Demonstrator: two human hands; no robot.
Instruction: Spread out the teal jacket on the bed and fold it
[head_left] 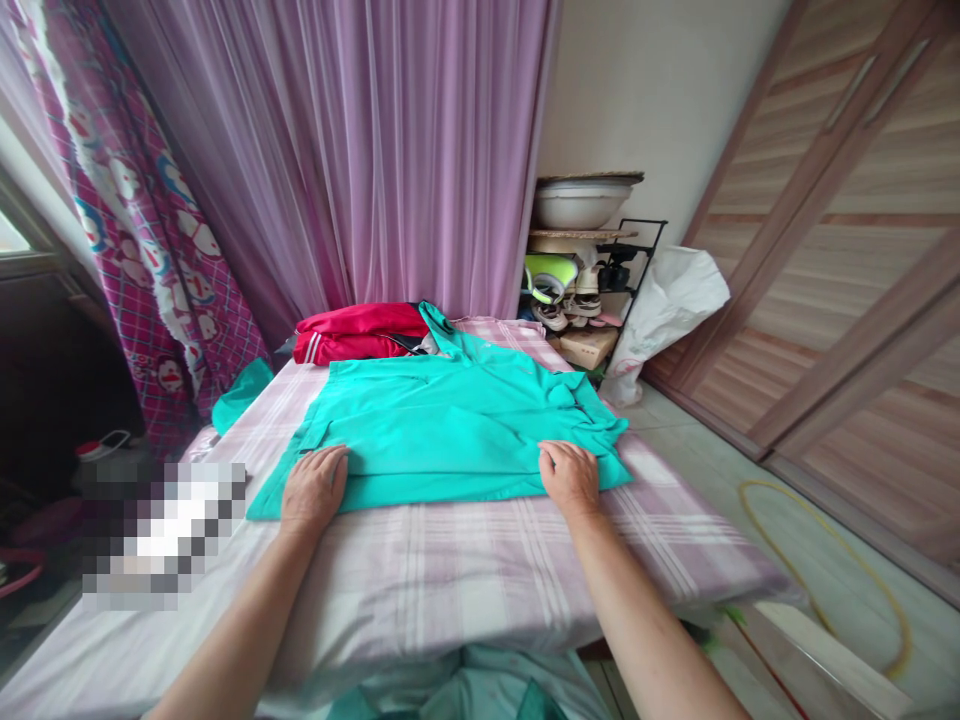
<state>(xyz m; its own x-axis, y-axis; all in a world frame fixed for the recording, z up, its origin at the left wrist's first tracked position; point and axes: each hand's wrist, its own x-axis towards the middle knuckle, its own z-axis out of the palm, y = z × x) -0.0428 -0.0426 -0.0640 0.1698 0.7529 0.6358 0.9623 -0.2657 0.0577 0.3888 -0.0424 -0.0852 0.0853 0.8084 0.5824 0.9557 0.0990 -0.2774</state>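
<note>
A turquoise garment lies spread and partly folded on a bed covered with a pale pink checked sheet. My left hand rests on the garment's near left edge, fingers curled down onto the cloth. My right hand presses on the near right edge, its fingers bent over the fabric. Both arms reach forward from the bottom of the view. Whether either hand pinches the cloth or only presses it does not show.
A folded red garment lies at the bed's far end before purple curtains. A shelf rack with a basin, shoes and a white bag stands right of the bed. A wooden wardrobe lines the right wall. Tiled floor lies between them.
</note>
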